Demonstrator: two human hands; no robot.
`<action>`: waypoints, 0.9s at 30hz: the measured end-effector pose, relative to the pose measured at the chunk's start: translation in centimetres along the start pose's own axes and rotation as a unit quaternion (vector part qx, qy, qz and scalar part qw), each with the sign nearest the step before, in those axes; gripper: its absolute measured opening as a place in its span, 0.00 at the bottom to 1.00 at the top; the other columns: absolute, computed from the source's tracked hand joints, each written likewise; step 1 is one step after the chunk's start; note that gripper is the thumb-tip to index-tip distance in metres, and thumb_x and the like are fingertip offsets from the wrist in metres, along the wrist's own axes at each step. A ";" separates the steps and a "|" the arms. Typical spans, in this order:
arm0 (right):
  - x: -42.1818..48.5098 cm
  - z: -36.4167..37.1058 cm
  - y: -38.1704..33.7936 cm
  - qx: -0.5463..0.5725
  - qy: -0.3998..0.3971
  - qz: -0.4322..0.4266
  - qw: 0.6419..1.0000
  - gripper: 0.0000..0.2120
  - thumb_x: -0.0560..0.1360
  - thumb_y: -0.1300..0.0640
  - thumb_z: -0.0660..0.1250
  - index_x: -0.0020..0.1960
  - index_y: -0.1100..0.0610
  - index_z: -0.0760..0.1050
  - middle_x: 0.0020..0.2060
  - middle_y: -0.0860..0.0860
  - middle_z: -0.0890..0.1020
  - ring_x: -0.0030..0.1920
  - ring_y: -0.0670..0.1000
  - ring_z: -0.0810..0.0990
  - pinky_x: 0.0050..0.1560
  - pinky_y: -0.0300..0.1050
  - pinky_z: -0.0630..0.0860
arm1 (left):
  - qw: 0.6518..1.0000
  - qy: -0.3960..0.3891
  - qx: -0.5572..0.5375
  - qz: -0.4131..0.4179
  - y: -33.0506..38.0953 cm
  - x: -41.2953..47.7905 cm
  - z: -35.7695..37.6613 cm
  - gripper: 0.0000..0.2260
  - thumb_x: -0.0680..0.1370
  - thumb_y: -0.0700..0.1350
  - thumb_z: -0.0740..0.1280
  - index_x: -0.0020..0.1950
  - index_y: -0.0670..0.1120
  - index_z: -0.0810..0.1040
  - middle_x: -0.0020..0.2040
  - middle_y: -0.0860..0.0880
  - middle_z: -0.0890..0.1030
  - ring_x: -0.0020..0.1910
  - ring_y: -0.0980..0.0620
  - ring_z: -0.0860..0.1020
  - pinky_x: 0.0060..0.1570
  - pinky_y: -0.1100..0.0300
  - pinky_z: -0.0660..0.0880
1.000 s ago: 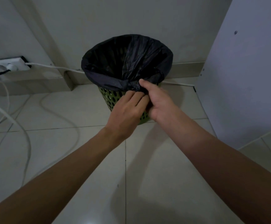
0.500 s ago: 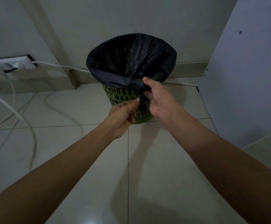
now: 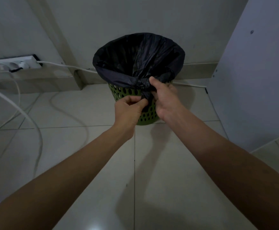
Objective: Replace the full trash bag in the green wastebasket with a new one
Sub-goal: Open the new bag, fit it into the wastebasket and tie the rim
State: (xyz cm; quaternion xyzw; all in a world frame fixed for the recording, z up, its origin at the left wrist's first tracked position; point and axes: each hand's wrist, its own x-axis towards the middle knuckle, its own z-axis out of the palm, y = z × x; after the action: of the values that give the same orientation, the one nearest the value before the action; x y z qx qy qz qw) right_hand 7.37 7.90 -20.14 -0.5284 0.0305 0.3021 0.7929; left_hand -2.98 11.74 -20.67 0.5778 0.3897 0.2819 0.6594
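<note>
A power strip (image 3: 17, 63) sat against the wall at far left, its white cables (image 3: 39, 138) looping over the floor (image 3: 152, 180). My left grip (image 3: 128, 110) pinched the twisted tail of the black trash bag (image 3: 135, 60), which lined the green wastebasket (image 3: 125, 92) and folded over its rim. My right grip (image 3: 165, 100) clasped the gathered plastic at the near rim. Open tile lay before the basket. A white panel (image 3: 251, 80) stood close on its right.
</note>
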 end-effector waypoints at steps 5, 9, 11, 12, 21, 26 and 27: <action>-0.3 0.1 -0.1 -0.004 0.001 -0.007 1.000 0.22 0.72 0.57 0.77 0.61 0.62 0.73 0.54 0.59 0.85 0.54 0.59 0.85 0.56 0.54 0.83 | 0.937 0.027 0.209 0.278 -0.3 -0.3 -0.3 0.07 0.74 0.35 0.70 0.42 0.42 0.72 0.38 0.48 0.76 0.36 0.56 0.73 0.38 0.70 0.70; -0.6 -0.1 -0.2 -0.043 0.006 -0.003 0.999 0.18 0.73 0.52 0.77 0.53 0.53 0.69 0.52 0.55 0.84 0.48 0.54 0.83 0.46 0.49 0.79 | 0.832 -0.011 0.327 0.449 -0.8 0.8 -0.9 0.10 0.71 0.28 0.68 0.43 0.40 0.71 0.42 0.44 0.72 0.39 0.52 0.68 0.37 0.69 0.66; -0.9 -0.3 -0.1 -0.071 0.010 -0.018 0.997 0.20 0.74 0.47 0.75 0.55 0.53 0.69 0.52 0.53 0.83 0.49 0.52 0.84 0.50 0.50 0.81 | 0.797 -0.026 0.361 0.483 -0.9 1.3 -1.4 0.09 0.70 0.25 0.66 0.44 0.37 0.74 0.46 0.41 0.73 0.41 0.49 0.70 0.36 0.61 0.71; -1.1 -0.4 0.1 -0.103 0.016 -0.026 0.994 0.22 0.75 0.44 0.73 0.58 0.54 0.68 0.53 0.53 0.82 0.50 0.52 0.83 0.51 0.51 0.81 | 0.785 -0.029 0.373 0.494 -1.0 1.3 -1.7 0.10 0.70 0.25 0.65 0.45 0.37 0.74 0.48 0.39 0.73 0.42 0.48 0.70 0.35 0.55 0.73; -3.2 -4.6 3.6 -0.452 -0.113 -0.493 0.734 0.24 0.71 0.72 0.67 0.66 0.62 0.75 0.56 0.58 0.72 0.54 0.51 0.75 0.55 0.48 0.78 | 0.691 -0.040 0.458 0.557 -0.8 2.1 -2.9 0.07 0.79 0.34 0.63 0.53 0.35 0.79 0.55 0.37 0.77 0.49 0.43 0.76 0.44 0.57 0.78; -2.7 -4.7 3.4 -0.453 -0.099 -0.510 0.724 0.17 0.71 0.70 0.71 0.59 0.63 0.79 0.51 0.57 0.78 0.49 0.49 0.77 0.49 0.42 0.77 | 0.684 -0.080 0.449 0.569 -0.7 1.8 -2.9 0.12 0.82 0.38 0.60 0.55 0.33 0.81 0.56 0.37 0.78 0.53 0.44 0.77 0.52 0.63 0.76; -2.4 -4.8 3.3 -0.454 -0.093 -0.511 0.724 0.15 0.70 0.70 0.71 0.56 0.63 0.80 0.49 0.56 0.79 0.47 0.48 0.77 0.47 0.41 0.76 | 0.674 -0.090 0.428 0.596 -0.7 1.8 -2.8 0.10 0.81 0.33 0.62 0.52 0.31 0.81 0.53 0.34 0.78 0.51 0.40 0.78 0.50 0.56 0.78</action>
State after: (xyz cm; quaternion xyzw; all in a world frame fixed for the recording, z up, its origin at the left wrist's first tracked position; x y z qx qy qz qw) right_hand 5.01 3.57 -24.02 -0.7298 -0.4588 -0.1235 0.4916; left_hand -4.37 14.64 -21.73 0.9289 -0.0205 0.3641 0.0645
